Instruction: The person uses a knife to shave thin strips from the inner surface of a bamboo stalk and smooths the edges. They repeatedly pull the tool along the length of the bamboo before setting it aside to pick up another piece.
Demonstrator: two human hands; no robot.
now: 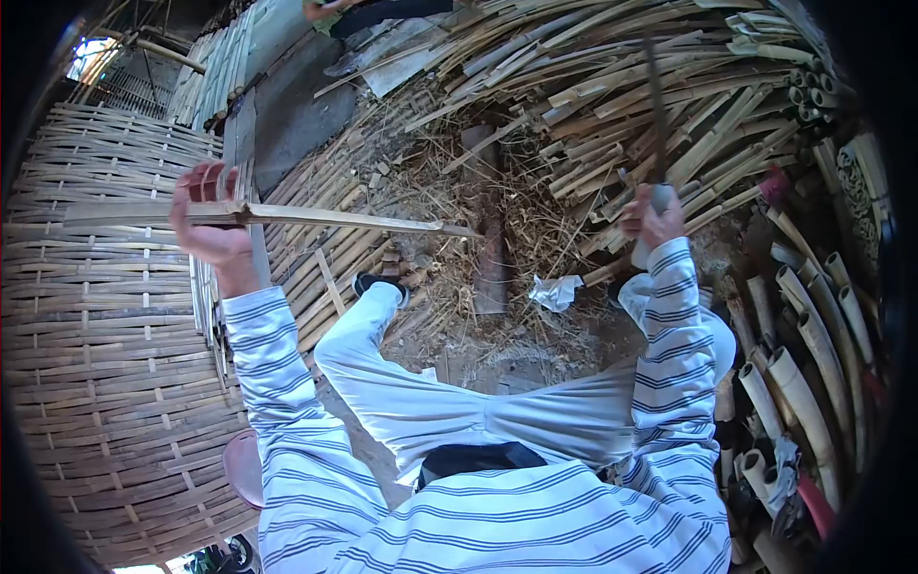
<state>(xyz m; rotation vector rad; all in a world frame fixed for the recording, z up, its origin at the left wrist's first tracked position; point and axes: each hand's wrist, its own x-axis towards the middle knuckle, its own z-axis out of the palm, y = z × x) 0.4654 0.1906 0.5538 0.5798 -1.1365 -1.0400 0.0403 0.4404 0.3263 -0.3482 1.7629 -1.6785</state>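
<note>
My left hand [207, 218] holds a long split bamboo piece [335, 219] across its palm, with the fingers raised and partly curled above it. The piece lies sideways, and a node shows just right of the hand. Its right end reaches over a dark wooden block [491, 273] on the ground between my feet. On the other side, my right hand [656, 222] is closed round the grey handle of a long-bladed knife [656, 105]. The narrow dark blade points up and away from me, apart from the bamboo piece.
Split bamboo strips [612, 91] are heaped at the back right. Cut bamboo poles [803, 383] stand at the right. A woven bamboo panel [115, 364] covers the left. Shavings [440, 201] and a crumpled white scrap [556, 293] lie round the block. Part of another person [392, 11] shows at the top.
</note>
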